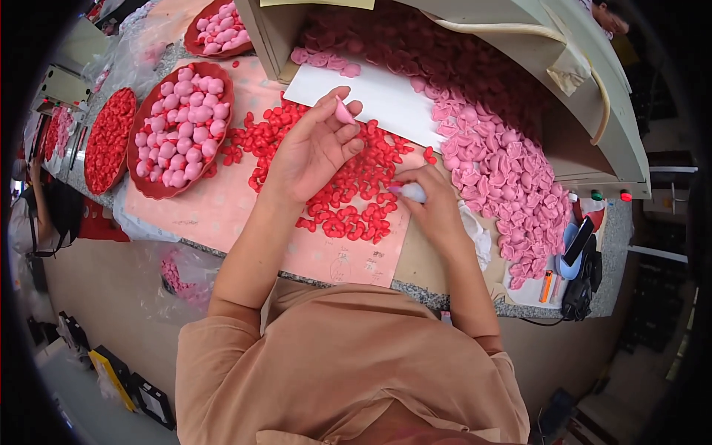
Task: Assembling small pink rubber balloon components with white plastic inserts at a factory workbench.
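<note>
My left hand [310, 157] is raised palm up over the bench, pinching a small pink moulded piece [343, 111] between thumb and fingertips. Lower and to the right, my right hand [439, 211] grips a small whitish squeeze bottle [412, 193], its purplish tip aimed left. Glossy red bean-shaped pieces [348, 215] lie scattered beneath and between both hands on a pink printed sheet [222, 222]. Beyond my right hand spreads a large heap of pink hollow pieces [512, 185]. A white sheet [378, 104] lies behind my left hand.
An open-fronted grey box housing [623, 111] arches over the pink heap. Scalloped red trays stand at left, one with pink-and-red assembled pieces [182, 130], another with red pieces [109, 141]. A white cloth [475, 233], an orange marker [546, 285] and a dark phone-like device [578, 241] lie at right.
</note>
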Demonstrator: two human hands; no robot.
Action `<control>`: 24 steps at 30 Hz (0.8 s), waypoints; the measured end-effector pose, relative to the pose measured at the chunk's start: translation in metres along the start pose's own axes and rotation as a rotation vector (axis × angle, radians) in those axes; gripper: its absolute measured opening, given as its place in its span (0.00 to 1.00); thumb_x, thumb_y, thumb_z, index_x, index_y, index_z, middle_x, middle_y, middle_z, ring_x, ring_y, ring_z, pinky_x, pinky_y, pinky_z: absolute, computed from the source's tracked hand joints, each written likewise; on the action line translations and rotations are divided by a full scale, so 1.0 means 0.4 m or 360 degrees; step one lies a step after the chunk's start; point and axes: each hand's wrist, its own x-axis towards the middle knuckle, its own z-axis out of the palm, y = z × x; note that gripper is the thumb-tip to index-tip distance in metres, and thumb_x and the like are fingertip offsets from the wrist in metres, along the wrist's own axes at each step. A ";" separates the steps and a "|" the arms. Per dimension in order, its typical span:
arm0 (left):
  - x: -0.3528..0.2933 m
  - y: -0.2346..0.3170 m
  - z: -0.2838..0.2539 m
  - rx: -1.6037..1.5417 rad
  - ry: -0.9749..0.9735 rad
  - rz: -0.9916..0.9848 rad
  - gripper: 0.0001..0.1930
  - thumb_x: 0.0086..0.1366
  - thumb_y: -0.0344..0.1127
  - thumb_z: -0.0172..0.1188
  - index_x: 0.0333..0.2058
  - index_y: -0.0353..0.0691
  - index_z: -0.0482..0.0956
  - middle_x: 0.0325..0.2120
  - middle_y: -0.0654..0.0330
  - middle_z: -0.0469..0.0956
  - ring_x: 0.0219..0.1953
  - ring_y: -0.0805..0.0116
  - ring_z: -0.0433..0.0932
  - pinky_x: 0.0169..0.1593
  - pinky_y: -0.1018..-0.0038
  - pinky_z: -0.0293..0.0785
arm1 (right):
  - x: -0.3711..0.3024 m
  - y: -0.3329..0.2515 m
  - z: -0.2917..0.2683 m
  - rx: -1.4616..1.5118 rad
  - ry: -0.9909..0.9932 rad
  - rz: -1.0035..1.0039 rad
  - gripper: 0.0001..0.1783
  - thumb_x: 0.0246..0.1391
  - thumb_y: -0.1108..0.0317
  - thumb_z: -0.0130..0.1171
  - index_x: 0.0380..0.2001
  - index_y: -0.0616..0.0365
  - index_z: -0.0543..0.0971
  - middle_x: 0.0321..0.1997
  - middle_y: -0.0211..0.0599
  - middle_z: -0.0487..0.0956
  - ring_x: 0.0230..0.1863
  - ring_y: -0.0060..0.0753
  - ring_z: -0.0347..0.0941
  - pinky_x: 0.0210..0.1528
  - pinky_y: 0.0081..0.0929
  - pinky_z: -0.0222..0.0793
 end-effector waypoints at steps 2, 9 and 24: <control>0.003 0.006 -0.003 -0.0147 -0.0065 -0.0050 0.15 0.67 0.40 0.49 0.48 0.40 0.66 0.34 0.62 0.73 0.29 0.76 0.71 0.32 0.77 0.70 | 0.000 -0.009 0.010 0.0029 -0.0015 0.0075 0.09 0.45 0.77 0.61 0.32 0.63 0.74 0.34 0.36 0.74 0.37 0.31 0.72 0.38 0.25 0.66; -0.033 -0.085 0.024 0.1024 0.0065 -0.0404 0.06 0.67 0.39 0.50 0.37 0.45 0.67 0.18 0.70 0.61 0.15 0.83 0.56 0.17 0.84 0.48 | -0.016 0.003 -0.014 0.0979 0.0206 0.0594 0.06 0.51 0.76 0.58 0.33 0.64 0.74 0.34 0.33 0.76 0.30 0.21 0.72 0.35 0.18 0.67; -0.054 -0.173 0.033 0.0475 -0.0362 -0.0717 0.10 0.70 0.45 0.41 0.35 0.45 0.63 0.19 0.71 0.57 0.14 0.84 0.50 0.17 0.84 0.47 | -0.034 0.012 0.002 0.1806 0.0312 0.0371 0.14 0.54 0.69 0.57 0.42 0.62 0.72 0.34 0.29 0.73 0.30 0.20 0.69 0.33 0.17 0.65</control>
